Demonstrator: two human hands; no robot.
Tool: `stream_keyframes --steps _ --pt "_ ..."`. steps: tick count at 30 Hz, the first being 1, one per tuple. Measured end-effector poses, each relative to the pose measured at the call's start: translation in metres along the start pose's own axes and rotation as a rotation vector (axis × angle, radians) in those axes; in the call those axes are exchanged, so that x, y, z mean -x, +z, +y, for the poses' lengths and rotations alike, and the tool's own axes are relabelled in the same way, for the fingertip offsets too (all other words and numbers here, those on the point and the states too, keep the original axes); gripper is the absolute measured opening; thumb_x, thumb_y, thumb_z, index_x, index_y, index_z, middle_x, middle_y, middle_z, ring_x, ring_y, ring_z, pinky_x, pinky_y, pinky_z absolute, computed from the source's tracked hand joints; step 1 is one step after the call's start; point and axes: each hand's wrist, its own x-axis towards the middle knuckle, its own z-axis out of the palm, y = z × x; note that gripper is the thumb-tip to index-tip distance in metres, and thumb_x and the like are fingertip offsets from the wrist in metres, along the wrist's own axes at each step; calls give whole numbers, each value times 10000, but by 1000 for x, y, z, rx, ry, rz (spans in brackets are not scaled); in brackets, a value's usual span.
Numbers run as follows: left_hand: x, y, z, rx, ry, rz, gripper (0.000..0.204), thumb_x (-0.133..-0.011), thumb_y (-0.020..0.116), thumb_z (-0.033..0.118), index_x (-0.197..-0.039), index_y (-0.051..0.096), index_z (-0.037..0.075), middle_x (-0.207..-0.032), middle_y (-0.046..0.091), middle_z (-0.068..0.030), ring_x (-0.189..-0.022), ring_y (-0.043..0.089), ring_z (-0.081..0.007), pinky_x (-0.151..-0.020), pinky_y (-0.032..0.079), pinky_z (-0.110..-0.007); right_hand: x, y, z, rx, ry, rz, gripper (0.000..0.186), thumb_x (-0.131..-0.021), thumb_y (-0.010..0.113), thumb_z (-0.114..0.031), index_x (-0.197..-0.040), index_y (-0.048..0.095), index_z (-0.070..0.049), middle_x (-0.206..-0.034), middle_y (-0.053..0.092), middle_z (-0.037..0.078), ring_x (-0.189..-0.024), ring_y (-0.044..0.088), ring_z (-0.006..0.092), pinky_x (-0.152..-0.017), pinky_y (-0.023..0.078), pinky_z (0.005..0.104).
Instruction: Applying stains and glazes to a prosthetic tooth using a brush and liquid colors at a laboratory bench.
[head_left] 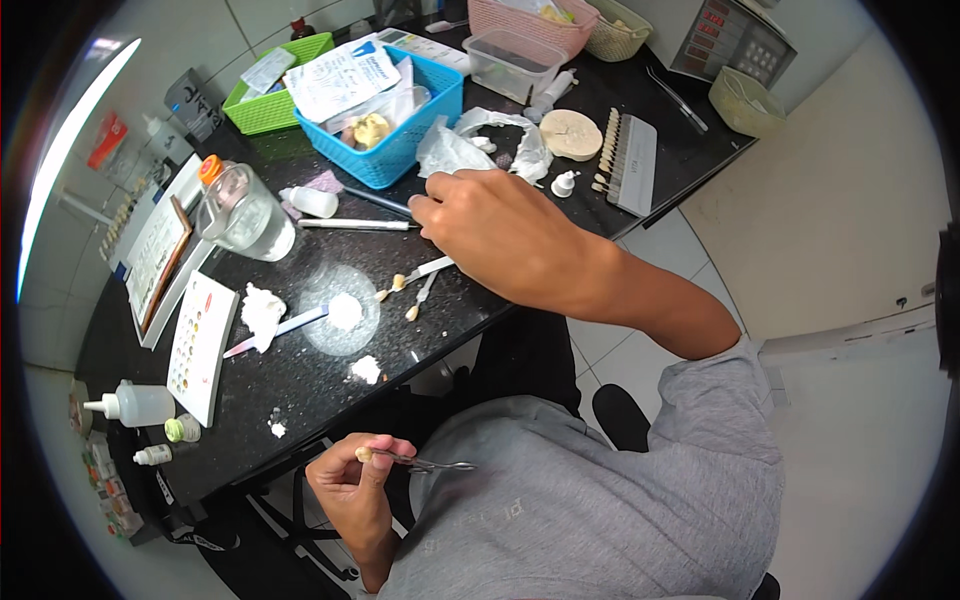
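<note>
My left hand [350, 490], low in front of my grey shirt, grips steel scissor-handled forceps [430, 464]. A small tooth-coloured dental crown [364, 454] shows at the fingertips, at the forceps' tip end. Over the bench my right hand [495, 235] has its fingers bent downward at the ends of a dark blue pen-like tool [378, 200] and a silver pen-like tool [355, 224]. What those fingers hold, if anything, is hidden. Just below that hand lie shade tabs with tooth-shaped tips [413, 312]. A round glass dish [325, 345] holds white powder [345, 311] and a blue-handled brush [302, 320].
A glass jar of clear liquid [262, 225] stands at left, beside a white palette [202, 350]. Behind are a blue basket [425, 115], green basket [255, 115] and crumpled plastic [450, 150]. Farther right lie a plaster disc [571, 134] and shade guide [634, 165]. The black bench [240, 455] has a front edge.
</note>
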Motion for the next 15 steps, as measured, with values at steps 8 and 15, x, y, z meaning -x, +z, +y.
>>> stream_keyframes --steps 8,15 --pt "-17 34 -10 117 -92 -219 135 -830 660 81 -862 642 -49 -766 647 -150 -702 655 -216 -653 541 -309 78 -92 108 -12 549 136 204 -833 590 -178 -999 641 -72 -917 662 81 -728 627 262 -690 503 313" --pt "-47 108 -24 300 -269 -544 151 -862 607 57 -942 619 -72 -1002 629 -245 -783 657 -230 -697 549 -327 136 -51 156 -146 478 25 321 -866 581 -235 -1144 610 -76 -1231 535 153 -1093 528 307 -934 418 379"
